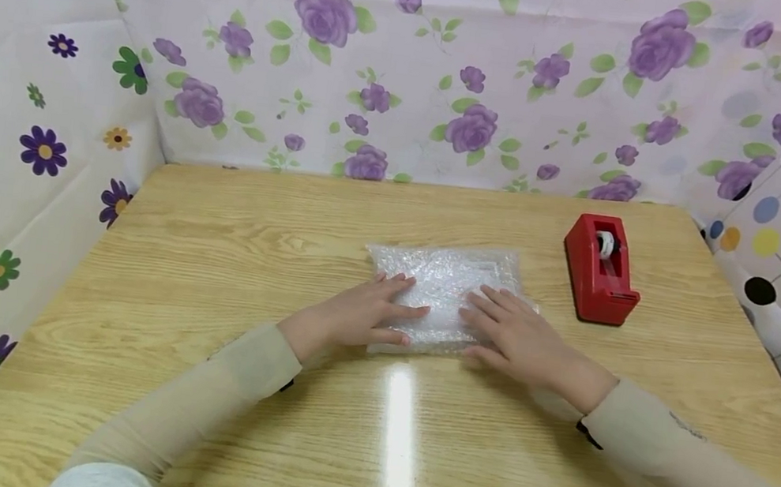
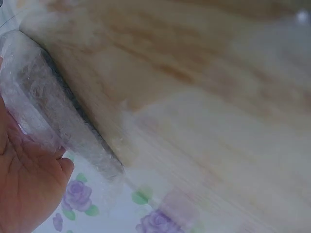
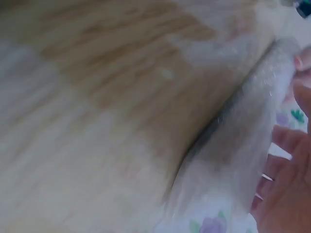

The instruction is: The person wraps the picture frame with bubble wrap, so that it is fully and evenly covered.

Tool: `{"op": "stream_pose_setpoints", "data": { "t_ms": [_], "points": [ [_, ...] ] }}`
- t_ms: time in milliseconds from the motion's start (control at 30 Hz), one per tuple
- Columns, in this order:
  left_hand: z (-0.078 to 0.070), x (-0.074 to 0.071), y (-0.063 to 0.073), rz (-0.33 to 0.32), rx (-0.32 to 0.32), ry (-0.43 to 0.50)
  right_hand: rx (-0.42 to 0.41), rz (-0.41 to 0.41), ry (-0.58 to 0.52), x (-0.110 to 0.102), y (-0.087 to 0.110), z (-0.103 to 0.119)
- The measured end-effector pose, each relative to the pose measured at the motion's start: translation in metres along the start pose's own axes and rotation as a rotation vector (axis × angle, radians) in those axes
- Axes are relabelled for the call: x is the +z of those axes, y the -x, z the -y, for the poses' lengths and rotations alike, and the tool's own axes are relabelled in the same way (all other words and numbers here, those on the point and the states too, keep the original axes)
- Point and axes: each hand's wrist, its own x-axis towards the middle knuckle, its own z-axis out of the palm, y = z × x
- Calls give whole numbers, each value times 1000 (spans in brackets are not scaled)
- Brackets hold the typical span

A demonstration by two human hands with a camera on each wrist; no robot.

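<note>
A flat item in clear bubble wrap lies near the middle of the table; what is inside is hard to make out. On its left side rests my left hand, fingers spread and fairly straight. My right hand lies over the right side, its fingers stretched out and touching the wrap. In the left wrist view the bubble-wrapped package shows edge-on beside the left hand. The right wrist view has the package next to the right hand.
To the right of the package stands a red tape dispenser with a roll of tape in it. The wood-grain table ends at a flowered sheet at the back, with patterned sheets on both sides.
</note>
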Motion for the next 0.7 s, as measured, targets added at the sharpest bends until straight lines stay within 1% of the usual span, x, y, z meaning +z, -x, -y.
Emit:
{"op": "stream_pose_setpoints", "data": {
  "t_ms": [67, 100, 200, 300, 367, 467, 533, 567, 633, 700],
  "points": [
    [-1, -1, -1, -6, 6, 4, 64, -33, -35, -7, 6, -3],
    [-2, -1, -1, -10, 10, 2, 88, -69, -49, -11, 8, -6],
    [-4, -2, 0, -17, 16, 6, 164, -209, -103, -21, 17, -14],
    [-4, -2, 1, -21, 8, 13, 251, -350, -167, -29, 25, -23],
    [-4, -2, 1, -24, 4, 17, 329, -431, -205, -35, 32, -30],
    [-3, -1, 0, -20, -4, 23, 465, -512, -231, -43, 42, -44],
    [-2, 0, -1, -14, -10, 29, 558, -541, -237, -49, 49, -53],
    [-2, 1, -1, -10, -14, 35, 603, -541, -244, -51, 53, -57],
    [-2, 2, -1, -6, -15, 48, 676, -537, -244, -55, 59, -67],
    [-2, 2, -1, -8, -15, 63, 744, -510, -251, -58, 65, -76]
  ]
}}
